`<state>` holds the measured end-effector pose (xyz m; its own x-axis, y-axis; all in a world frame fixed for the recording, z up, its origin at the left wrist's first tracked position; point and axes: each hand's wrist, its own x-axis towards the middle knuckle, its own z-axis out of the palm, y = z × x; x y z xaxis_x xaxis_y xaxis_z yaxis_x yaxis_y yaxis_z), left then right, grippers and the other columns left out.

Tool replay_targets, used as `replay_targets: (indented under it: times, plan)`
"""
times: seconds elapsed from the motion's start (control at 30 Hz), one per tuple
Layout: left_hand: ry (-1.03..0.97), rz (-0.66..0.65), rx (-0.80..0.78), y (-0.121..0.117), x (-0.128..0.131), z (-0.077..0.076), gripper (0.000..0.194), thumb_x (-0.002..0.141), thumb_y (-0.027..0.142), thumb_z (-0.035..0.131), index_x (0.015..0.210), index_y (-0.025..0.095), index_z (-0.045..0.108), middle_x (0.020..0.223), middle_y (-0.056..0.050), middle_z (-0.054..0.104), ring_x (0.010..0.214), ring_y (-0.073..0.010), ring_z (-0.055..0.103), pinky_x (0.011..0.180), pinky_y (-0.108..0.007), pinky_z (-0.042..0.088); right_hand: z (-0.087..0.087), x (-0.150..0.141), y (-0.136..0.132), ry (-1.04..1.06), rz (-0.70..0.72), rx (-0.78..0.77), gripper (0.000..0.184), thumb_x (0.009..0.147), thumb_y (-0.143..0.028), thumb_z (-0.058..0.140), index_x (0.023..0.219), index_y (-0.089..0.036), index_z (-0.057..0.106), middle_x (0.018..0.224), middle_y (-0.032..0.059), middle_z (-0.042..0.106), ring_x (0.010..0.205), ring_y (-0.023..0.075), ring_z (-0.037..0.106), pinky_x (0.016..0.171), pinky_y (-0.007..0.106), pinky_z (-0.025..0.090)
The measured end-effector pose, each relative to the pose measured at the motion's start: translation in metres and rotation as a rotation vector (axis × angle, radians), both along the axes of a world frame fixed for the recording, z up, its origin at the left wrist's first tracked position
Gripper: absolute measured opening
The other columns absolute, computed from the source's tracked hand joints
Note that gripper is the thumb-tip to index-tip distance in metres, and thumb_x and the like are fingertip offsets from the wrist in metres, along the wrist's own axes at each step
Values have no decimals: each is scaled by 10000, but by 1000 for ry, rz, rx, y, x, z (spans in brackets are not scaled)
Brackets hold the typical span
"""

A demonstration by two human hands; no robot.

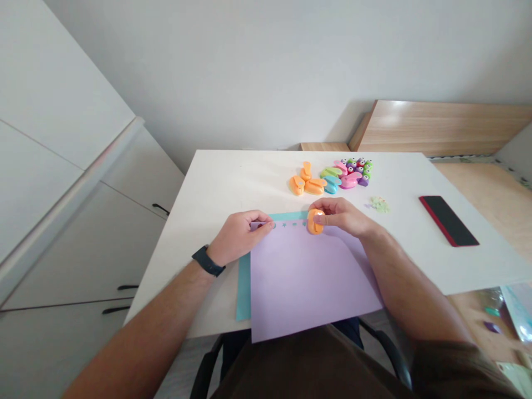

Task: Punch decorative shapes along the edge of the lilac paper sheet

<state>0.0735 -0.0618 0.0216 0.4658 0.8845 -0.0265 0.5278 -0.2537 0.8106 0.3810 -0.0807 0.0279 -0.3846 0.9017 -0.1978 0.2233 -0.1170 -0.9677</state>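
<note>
We start at the left, where white cupboard doors (66,233) with dark handles stand close against the white table (220,183). On to the sheets: the teal sheet (244,288) lies underneath, peeking out along the left and the top, and the purple sheet (311,277) covers most of it, its lower edge running out past the table's near side. Behind, we spot three orange shapes (315,186) grouped together, then green, blue and pink ones (351,180) crowding up to a cluster of small toys with big eyes (359,167). Nearer us sit some pale green bits (379,204), and far right a black, red-edged slab (449,220). Over to the hands: our left hand (245,235), wrist in a dark watch (208,261), reaches in palm down, thumb and fingertips pinching the purple sheet's top edge. Just right of it runs a row of small cut-outs (284,225) showing teal. Our right hand (344,216) comes in from the right, forearm across the sheet's side, fingers curled around an orange punch (312,226) at that top edge, thumb pressed on its face.
</note>
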Motion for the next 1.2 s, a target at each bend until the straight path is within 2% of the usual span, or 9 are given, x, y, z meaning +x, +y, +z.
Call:
replay_targets:
  times: [0.53, 0.7, 0.87, 1.03, 1.2]
  plan:
    - [-44, -10, -50, 1, 0, -3, 333, 893, 515, 648, 941, 210, 773, 911, -26, 788, 786, -177, 695, 716, -267, 530, 3, -2, 1, -32, -3, 8, 301, 823, -373, 781, 1029, -162, 722, 906, 62, 766, 775, 190, 663, 719, 330, 506]
    - [-16, -7, -27, 0, 0, -3, 354, 897, 528, 641, 951, 206, 777, 877, -21, 781, 732, -164, 668, 662, -260, 504, -1, -3, 2, -19, -55, -9, 248, 846, -368, 746, 967, -152, 726, 833, 58, 751, 719, 182, 646, 701, 332, 501]
    - [-30, -13, -29, 0, 0, -5, 352, 898, 525, 644, 944, 201, 775, 876, -15, 780, 737, -156, 668, 669, -250, 502, -6, -1, 4, -32, -54, 2, 336, 813, -383, 784, 1052, -157, 714, 930, 68, 758, 787, 193, 666, 733, 330, 510]
    - [-20, -17, -31, 2, -1, -7, 353, 901, 527, 644, 962, 204, 772, 886, -12, 777, 738, -153, 667, 670, -254, 494, -1, -2, 1, -41, -2, 18, 348, 839, -412, 763, 1080, -168, 707, 969, 76, 760, 829, 208, 675, 749, 336, 517]
    - [-27, -17, -35, 2, -2, -6, 347, 903, 526, 649, 965, 207, 769, 903, -13, 778, 758, -156, 673, 694, -260, 498, 0, -1, 1, -9, -85, 52, 339, 856, -442, 749, 1071, -184, 701, 937, 61, 752, 829, 217, 674, 750, 343, 509]
